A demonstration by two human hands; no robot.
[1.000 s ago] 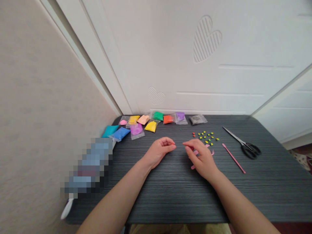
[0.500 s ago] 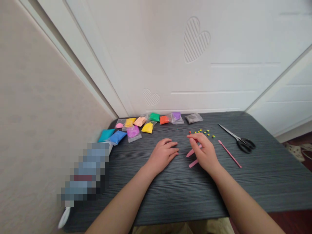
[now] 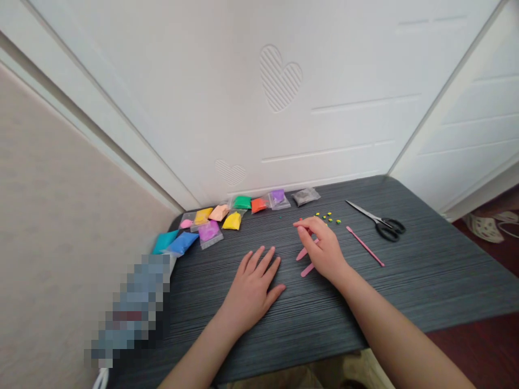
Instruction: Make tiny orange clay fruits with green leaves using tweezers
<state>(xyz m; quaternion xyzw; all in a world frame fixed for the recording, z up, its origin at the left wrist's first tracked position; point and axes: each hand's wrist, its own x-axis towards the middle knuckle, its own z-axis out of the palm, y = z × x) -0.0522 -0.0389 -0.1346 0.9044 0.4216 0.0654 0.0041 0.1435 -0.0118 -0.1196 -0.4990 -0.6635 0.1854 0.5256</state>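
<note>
My left hand [image 3: 252,292] lies palm down on the dark table [image 3: 284,335], fingers spread, holding nothing. My right hand [image 3: 324,248] is to its right, thumb and forefinger brought together; whatever is between the tips is too small to make out. Just past those fingertips sits a tiny red piece [image 3: 300,220]. Beneath the right hand, partly covered, are two flat pink clay tools [image 3: 307,270]. Several small yellow-and-green pieces [image 3: 330,220] are scattered beyond its knuckles. A tiny green speck [image 3: 280,217] rests farther back.
Bags of coloured clay, including yellow [image 3: 232,221], green [image 3: 242,202] and blue [image 3: 183,243], line the back and left. A grey bag [image 3: 306,196] is at the back. Right of my hand lie a thin pink tool [image 3: 365,246] and black-handled scissors [image 3: 387,228]. A blurred-out object [image 3: 138,302] stands left.
My left hand has turned and spread its fingers flat, shifting nearer to me. The right hand keeps its pinched pose near the red piece. The whole view has tilted and swung to the right.
</note>
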